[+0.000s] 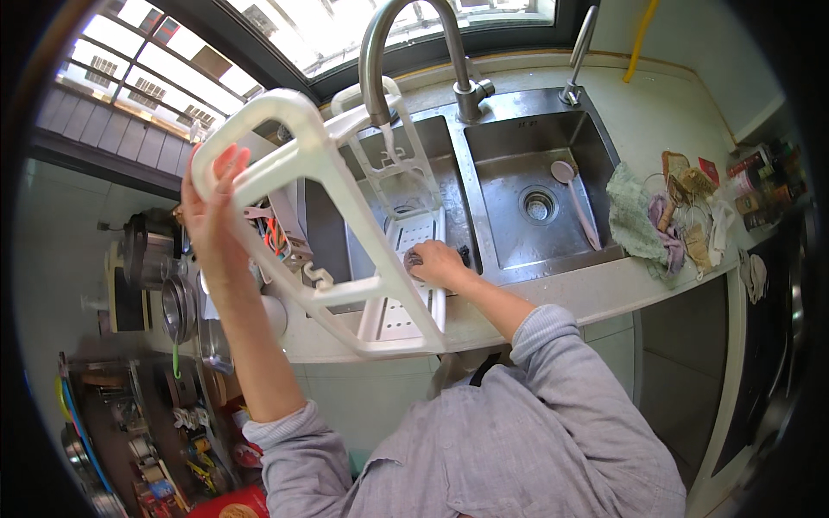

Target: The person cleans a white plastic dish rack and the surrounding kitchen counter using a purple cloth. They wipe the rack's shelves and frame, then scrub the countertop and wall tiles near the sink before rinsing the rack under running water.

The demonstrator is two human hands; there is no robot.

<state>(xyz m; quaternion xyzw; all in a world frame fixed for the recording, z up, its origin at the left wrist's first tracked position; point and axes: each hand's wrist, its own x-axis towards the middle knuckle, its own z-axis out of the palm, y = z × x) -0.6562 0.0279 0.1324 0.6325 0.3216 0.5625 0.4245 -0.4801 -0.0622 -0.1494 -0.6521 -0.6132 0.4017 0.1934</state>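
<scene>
A white plastic rack with open side frames and a perforated shelf point(411, 230) stands tilted over the left sink basin point(453, 181) and the counter's front edge. My left hand point(217, 188) grips the upper corner of its near side frame point(337, 175). On the perforated shelf, my right hand point(437, 264) presses a dark scouring pad point(412, 259), partly hidden under the fingers. Water point(390, 146) runs from the curved steel faucet point(374, 71) beside the rack's upper part. Something small and black point(464, 254) lies at the basin's edge by my right hand.
A pink long-handled brush point(583, 210) lies in the right basin point(499, 220). Green and purple cloths point(631, 213) lie on the counter to the right, near bottles point(764, 184). At left are pans point(178, 307) and a utensil holder point(288, 226). A window is behind the faucet.
</scene>
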